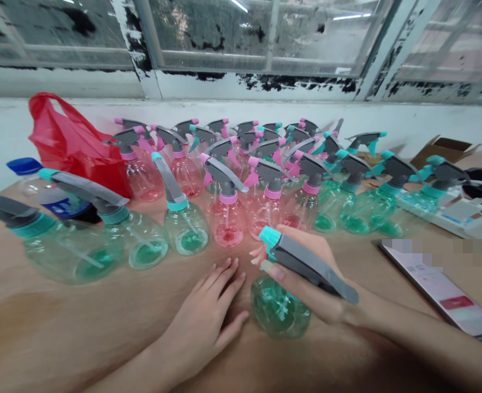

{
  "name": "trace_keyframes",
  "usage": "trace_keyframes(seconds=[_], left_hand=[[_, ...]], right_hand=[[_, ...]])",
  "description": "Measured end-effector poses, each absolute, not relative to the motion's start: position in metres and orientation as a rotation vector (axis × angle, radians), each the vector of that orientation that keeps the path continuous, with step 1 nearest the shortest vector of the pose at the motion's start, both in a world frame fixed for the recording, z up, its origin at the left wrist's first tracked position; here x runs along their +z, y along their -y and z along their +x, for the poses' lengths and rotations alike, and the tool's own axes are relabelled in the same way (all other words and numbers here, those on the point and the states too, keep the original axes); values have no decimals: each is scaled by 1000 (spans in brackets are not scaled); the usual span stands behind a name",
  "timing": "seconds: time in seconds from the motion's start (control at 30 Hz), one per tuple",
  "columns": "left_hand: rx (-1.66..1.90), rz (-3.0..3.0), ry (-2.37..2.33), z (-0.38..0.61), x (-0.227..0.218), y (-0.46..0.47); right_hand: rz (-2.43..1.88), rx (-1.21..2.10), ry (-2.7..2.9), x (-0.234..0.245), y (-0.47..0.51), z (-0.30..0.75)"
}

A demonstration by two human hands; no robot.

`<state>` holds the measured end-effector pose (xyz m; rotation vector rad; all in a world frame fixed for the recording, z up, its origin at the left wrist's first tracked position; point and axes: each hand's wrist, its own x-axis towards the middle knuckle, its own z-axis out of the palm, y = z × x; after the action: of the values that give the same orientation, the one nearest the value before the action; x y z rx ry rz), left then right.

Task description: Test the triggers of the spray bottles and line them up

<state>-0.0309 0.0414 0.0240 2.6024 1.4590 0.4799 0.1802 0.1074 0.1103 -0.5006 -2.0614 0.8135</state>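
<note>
My right hand (306, 273) is wrapped round the neck of a green spray bottle (279, 314) with a grey and turquoise trigger head, close to me on the table. The bottle's nozzle points away and to the left, and part of its neck is hidden by my fingers. Flat on the wood lies my left hand (212, 305), fingers stretched out, just left of that bottle and holding nothing. Beyond both hands stands a pink spray bottle (229, 221), with a green spray bottle (186, 229) to its left.
Several more pink and green spray bottles crowd the table (113, 327) toward the wall. A red plastic bag (77, 147) and a blue-capped drink bottle (60, 199) are at left. On the right lie a phone (441, 289), a white power strip (433, 215) and an open cardboard box (443, 150).
</note>
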Motion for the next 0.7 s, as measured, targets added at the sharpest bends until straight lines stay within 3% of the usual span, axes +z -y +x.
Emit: trace_keyframes(seconds=[0.7], left_hand=[[429,2606,-1462,-29,25,-42]], right_hand=[[-497,973,1975,104,-106,178]])
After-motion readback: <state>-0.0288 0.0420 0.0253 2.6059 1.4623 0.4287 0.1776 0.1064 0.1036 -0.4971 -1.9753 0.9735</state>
